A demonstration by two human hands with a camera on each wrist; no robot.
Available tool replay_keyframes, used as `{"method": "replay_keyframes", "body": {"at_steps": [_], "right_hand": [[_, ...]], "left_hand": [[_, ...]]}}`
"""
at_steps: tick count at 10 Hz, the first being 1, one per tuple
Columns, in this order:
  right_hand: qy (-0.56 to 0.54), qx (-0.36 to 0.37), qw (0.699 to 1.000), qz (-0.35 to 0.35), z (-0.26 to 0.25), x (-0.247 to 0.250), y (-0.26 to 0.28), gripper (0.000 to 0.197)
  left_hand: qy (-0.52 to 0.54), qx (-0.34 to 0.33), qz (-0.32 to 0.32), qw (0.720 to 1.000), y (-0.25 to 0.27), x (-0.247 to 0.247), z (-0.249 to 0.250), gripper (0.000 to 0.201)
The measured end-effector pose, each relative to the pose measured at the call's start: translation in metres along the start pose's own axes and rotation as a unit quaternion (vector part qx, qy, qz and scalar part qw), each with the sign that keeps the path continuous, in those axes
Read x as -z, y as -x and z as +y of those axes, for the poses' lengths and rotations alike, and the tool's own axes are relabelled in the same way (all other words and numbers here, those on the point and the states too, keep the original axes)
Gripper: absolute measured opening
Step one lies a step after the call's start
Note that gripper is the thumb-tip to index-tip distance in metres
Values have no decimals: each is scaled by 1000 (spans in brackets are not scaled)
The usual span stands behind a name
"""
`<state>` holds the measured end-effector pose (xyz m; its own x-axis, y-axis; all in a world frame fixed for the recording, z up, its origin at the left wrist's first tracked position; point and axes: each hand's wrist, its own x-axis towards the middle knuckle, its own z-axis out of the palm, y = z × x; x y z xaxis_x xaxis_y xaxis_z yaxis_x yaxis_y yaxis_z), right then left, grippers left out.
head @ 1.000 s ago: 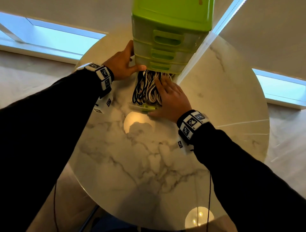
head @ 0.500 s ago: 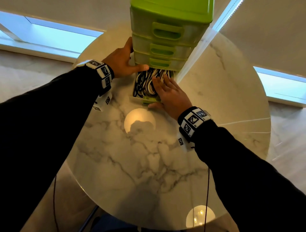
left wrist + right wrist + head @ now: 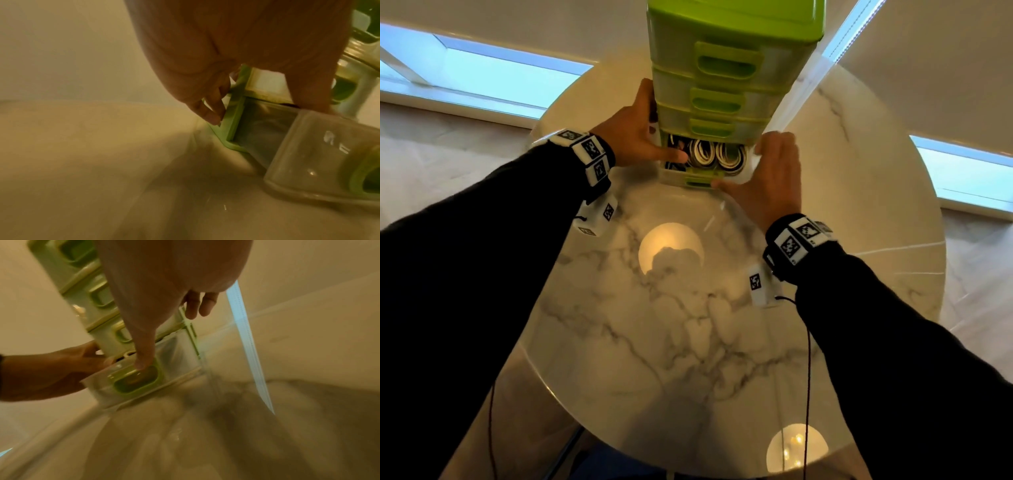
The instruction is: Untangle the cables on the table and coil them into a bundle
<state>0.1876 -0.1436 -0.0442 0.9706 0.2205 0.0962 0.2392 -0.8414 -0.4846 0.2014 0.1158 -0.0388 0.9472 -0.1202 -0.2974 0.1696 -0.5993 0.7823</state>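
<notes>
Coiled black and white cables lie inside the bottom drawer of a green drawer unit. That drawer stands partly pulled out. My left hand holds the unit's left front corner, fingers on its side and thumb across the drawer's top edge. In the left wrist view those fingers touch the green frame. My right hand lies against the drawer's right side with straight fingers. Its thumb presses the drawer's green handle. Most of the cables are hidden under the unit.
The unit stands at the far edge of a round marble table. Light patches reflect on the tabletop. Behind the table run low windows and a pale wall. The floor drops away on both sides.
My right hand has left the cables and gone to the drawer's right side, thumb on the handle. The drawer has slid further into the unit. My left hand stays on the unit.
</notes>
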Motion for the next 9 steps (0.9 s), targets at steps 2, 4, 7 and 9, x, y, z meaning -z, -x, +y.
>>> {"method": "replay_keyframes", "body": {"at_steps": [2,4,7,9], "right_hand": [[-183,-83,963,-178,20,4,-27,125],[-201,-110,964,-133,17,4,-33,94],[-181,-146,971,-60,17,-10,-45,57],[-170,-141,970,-107,20,0,5,31]], "left_hand": [[31,6,57,998,0,-13,0,105],[57,33,30,997,13,-16,-5,121],[-16,7,106,994,6,-26,-11,84],[-14,-10,142,990,30,-38,5,74]]}}
